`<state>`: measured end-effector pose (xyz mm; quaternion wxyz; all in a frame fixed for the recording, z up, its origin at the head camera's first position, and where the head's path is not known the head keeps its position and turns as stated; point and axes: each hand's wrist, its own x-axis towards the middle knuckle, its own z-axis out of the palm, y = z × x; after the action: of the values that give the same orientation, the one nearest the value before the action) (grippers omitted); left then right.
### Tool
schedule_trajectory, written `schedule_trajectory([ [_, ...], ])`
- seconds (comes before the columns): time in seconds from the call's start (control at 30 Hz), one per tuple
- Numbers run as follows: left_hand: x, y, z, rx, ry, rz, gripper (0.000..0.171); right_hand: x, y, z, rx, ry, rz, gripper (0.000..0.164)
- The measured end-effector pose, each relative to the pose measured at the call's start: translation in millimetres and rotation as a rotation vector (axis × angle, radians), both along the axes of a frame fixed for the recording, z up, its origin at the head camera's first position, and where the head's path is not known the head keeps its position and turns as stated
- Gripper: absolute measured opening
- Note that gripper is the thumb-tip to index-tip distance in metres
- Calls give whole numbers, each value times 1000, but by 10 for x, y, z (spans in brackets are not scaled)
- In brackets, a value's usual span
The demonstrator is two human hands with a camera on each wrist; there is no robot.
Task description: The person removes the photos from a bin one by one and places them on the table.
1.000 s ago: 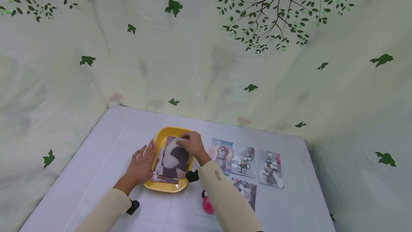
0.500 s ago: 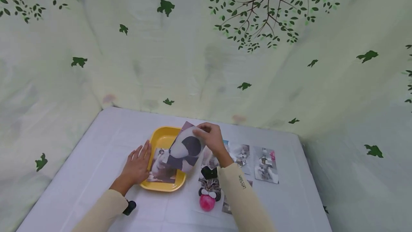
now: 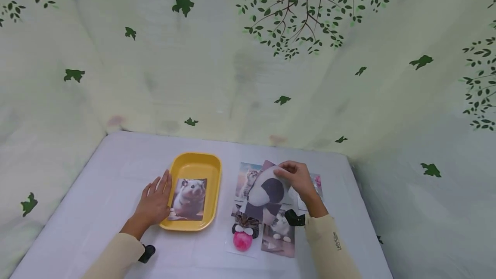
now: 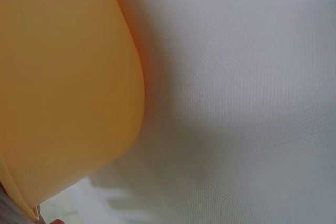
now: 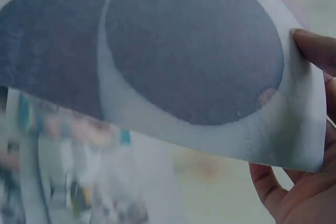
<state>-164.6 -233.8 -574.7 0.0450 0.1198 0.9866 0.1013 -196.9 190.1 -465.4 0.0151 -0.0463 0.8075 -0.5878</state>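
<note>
My right hand [image 3: 297,179] pinches the upper right edge of a picture card [image 3: 267,190] with dark and white rounded shapes on a purplish ground. Thumb on one face and fingers behind show in the right wrist view, where the card [image 5: 194,56] fills much of the frame. It overlaps several cards on the table in the head view. My left hand [image 3: 155,201] rests with straight fingers along the left rim of a yellow tray [image 3: 193,167]. A hamster picture card [image 3: 190,199] lies in the tray's near half. The tray's outer wall [image 4: 68,87] fills the left of the left wrist view.
Under and around the held card lie a kitten card [image 3: 245,179], a cat card [image 3: 277,244] and a striped-cat card with a pink ball [image 3: 243,241]. Another card [image 3: 317,184] is partly hidden behind the right hand. Patterned sheeting [image 3: 217,76] rises behind the white-covered table [image 3: 193,257].
My right hand has lifted the dark-and-white card out of the tray and carried it right, over the other cards. The hamster card is uncovered. My left hand stays at the tray.
</note>
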Motion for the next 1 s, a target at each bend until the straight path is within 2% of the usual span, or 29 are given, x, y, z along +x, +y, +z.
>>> schedule_trajectory([
  [0.17, 2, -22, 41, 22, 3, -11, 87, 163, 476, -188, 75, -56, -60, 21],
  [0.27, 8, -7, 58, 10, 6, -4, 88, 277, 759, -310, 151, -123, -71, 26],
  [0.4, 18, 8, 68, 1, -8, 11, 89, 418, 1091, -491, 275, -185, -48, 27],
  [0.57, 22, 17, 67, -2, -37, 18, 91, 537, 1406, -706, 339, -233, 33, 24],
  [0.77, 19, 5, 54, -20, -25, 19, 93, 570, 1578, -994, 359, -230, 140, 24],
  [0.87, 19, -4, 47, -22, -26, 17, 94, 584, 1555, -1098, 369, -225, 140, 23],
  [1.0, 24, -12, 37, -21, -29, 19, 93, 611, 1449, -1182, 422, -206, 78, 22],
])
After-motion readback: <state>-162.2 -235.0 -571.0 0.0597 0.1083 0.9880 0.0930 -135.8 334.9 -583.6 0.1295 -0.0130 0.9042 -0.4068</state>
